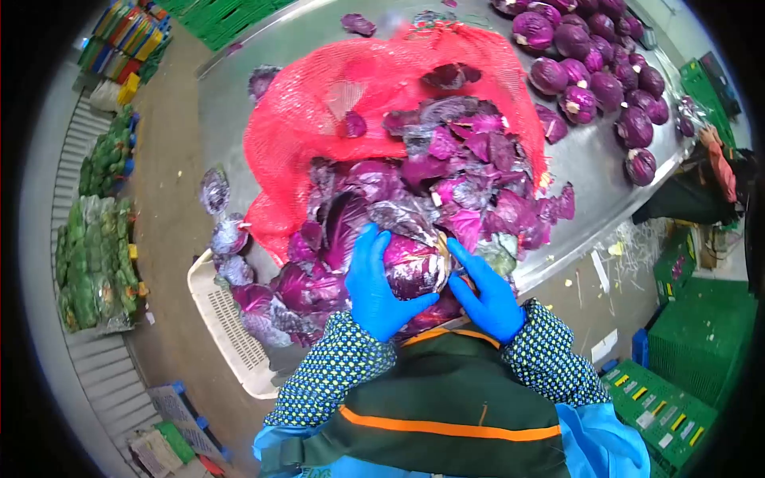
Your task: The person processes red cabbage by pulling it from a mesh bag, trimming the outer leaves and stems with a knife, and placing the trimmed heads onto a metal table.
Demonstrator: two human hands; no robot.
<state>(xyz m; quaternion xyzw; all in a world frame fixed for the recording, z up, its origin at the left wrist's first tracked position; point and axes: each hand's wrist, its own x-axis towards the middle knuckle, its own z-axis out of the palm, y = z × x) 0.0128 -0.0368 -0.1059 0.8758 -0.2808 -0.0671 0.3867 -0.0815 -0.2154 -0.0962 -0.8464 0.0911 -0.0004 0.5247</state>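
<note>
A red cabbage [410, 269] with a pale stem end and a loose outer leaf sits between my two blue-gloved hands. My left hand [377, 288] wraps round its left side, thumb along the bottom. On the right, the fingers of my right hand [484, 293] press against the stem end and the leaf there. Beneath and around them lies a heap of loose purple leaves [486, 159]. Behind the heap spreads a red mesh bag [295, 127], with a few leaf pieces on it.
Many trimmed red cabbages [578, 76] lie on the metal table [231, 88] at the back right. A cream plastic crate [227, 331] is at the near left. Green crates [665, 406] stand at the right, near another person's arm [719, 167].
</note>
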